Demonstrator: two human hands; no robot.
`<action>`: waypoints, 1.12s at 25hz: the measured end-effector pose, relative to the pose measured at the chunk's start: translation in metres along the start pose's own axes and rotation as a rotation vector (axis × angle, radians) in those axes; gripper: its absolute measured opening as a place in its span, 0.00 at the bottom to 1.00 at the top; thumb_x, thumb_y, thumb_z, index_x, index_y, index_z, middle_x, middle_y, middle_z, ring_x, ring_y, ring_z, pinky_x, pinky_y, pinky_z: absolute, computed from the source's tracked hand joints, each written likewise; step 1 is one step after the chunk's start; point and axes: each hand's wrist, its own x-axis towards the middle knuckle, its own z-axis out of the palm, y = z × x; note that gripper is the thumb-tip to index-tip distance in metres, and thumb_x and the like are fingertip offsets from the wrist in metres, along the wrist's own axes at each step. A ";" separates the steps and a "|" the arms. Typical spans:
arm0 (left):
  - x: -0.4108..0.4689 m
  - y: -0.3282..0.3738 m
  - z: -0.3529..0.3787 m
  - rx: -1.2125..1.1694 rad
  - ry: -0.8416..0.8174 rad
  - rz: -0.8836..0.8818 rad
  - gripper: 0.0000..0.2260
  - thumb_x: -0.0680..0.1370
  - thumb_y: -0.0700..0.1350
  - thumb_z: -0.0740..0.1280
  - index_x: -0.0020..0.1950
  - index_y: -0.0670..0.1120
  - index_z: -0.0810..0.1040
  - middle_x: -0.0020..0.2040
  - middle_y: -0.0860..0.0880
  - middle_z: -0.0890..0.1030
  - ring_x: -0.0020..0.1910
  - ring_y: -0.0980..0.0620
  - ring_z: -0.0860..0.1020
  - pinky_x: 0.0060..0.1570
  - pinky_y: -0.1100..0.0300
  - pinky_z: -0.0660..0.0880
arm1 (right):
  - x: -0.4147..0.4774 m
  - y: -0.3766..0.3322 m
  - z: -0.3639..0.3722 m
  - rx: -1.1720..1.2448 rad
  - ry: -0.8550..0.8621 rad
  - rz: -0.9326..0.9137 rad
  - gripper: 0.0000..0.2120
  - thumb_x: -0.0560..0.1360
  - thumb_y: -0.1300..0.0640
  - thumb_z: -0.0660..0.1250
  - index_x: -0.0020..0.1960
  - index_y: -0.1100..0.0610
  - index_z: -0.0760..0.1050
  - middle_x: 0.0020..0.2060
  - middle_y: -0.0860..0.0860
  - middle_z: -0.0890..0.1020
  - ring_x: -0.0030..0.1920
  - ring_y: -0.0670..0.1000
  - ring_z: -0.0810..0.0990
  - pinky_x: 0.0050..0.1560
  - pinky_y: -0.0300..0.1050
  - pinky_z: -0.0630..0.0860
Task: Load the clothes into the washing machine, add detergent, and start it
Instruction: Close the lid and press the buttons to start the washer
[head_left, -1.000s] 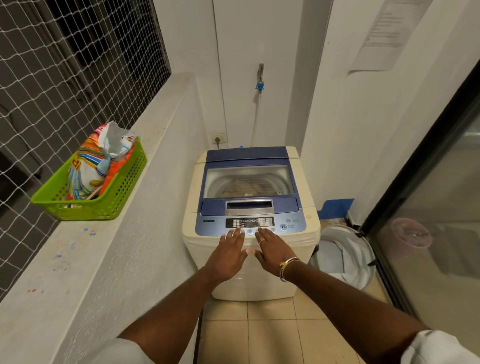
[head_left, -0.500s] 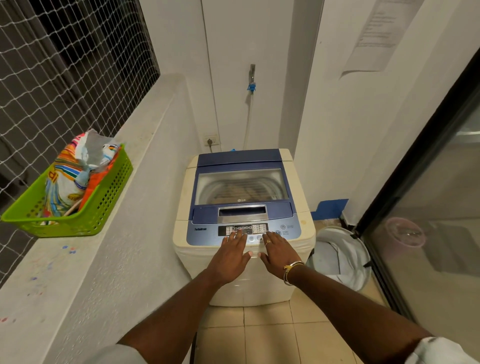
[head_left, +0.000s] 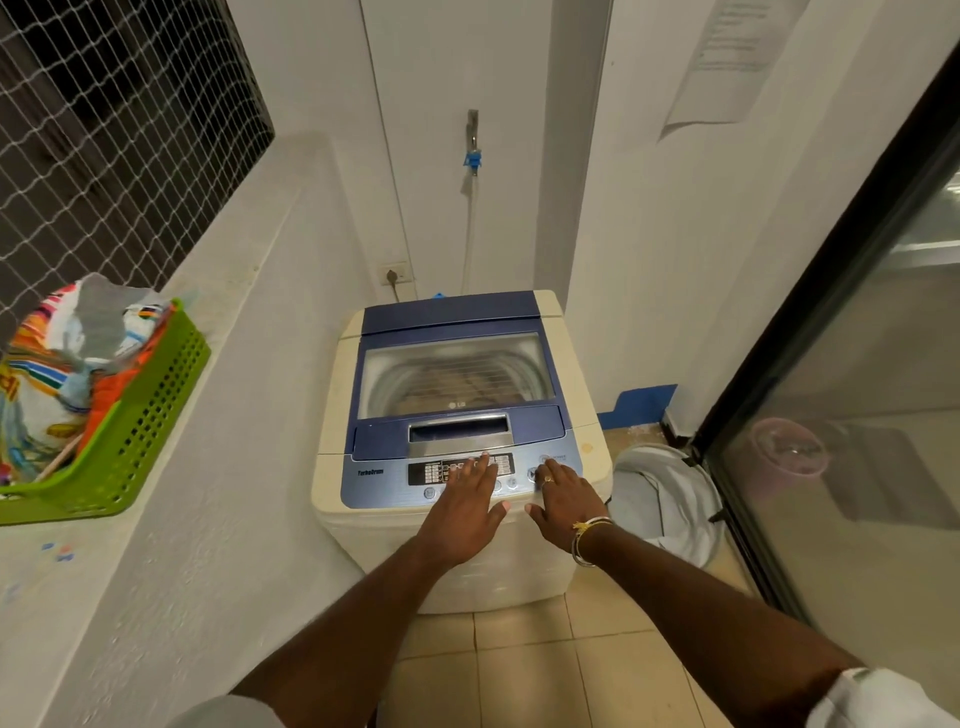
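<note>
A cream top-loading washing machine (head_left: 582, 415) with a blue lid stands against the far wall, its lid down. Through the lid's window (head_left: 457, 376) I see the drum with brownish laundry inside. My left hand (head_left: 465, 506) lies flat on the blue control panel (head_left: 374, 480), fingertips on the display and buttons. My right hand (head_left: 563, 499), with a ring and bracelets, rests on the panel's right end, a fingertip at the round buttons there. Both hands hold nothing. A green basket (head_left: 130, 452) on the left ledge holds a colourful detergent bag (head_left: 47, 374).
A white parapet ledge (head_left: 171, 364) runs along the left under a net. A white laundry bin (head_left: 670, 499) sits on the floor right of the machine. A dark-framed glass door (head_left: 831, 364) closes the right side. A tap and hose (head_left: 471, 156) hang on the back wall.
The view has shifted, and the machine now sits more to the right and lower. My right hand slid to the right along the panel, away from my left hand. The left hand stayed on the display.
</note>
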 end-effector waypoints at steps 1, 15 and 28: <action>0.002 -0.001 0.002 -0.002 0.006 -0.001 0.29 0.84 0.58 0.51 0.81 0.46 0.49 0.81 0.47 0.47 0.80 0.47 0.46 0.78 0.51 0.44 | 0.002 0.001 0.001 -0.007 -0.006 -0.002 0.33 0.79 0.41 0.60 0.78 0.55 0.57 0.79 0.54 0.57 0.77 0.55 0.57 0.75 0.56 0.62; 0.000 -0.014 0.015 -0.029 0.074 -0.025 0.28 0.83 0.56 0.52 0.81 0.46 0.52 0.81 0.48 0.51 0.80 0.49 0.47 0.75 0.57 0.40 | 0.021 0.000 -0.018 -0.225 -0.057 -0.081 0.22 0.78 0.50 0.62 0.70 0.55 0.67 0.67 0.55 0.72 0.67 0.57 0.70 0.67 0.56 0.68; -0.048 -0.027 -0.017 0.002 0.057 -0.064 0.28 0.84 0.55 0.53 0.81 0.45 0.52 0.81 0.46 0.53 0.80 0.46 0.51 0.78 0.52 0.45 | -0.002 -0.028 -0.047 -0.140 0.038 -0.088 0.23 0.81 0.44 0.56 0.70 0.56 0.68 0.65 0.54 0.75 0.66 0.55 0.71 0.65 0.54 0.71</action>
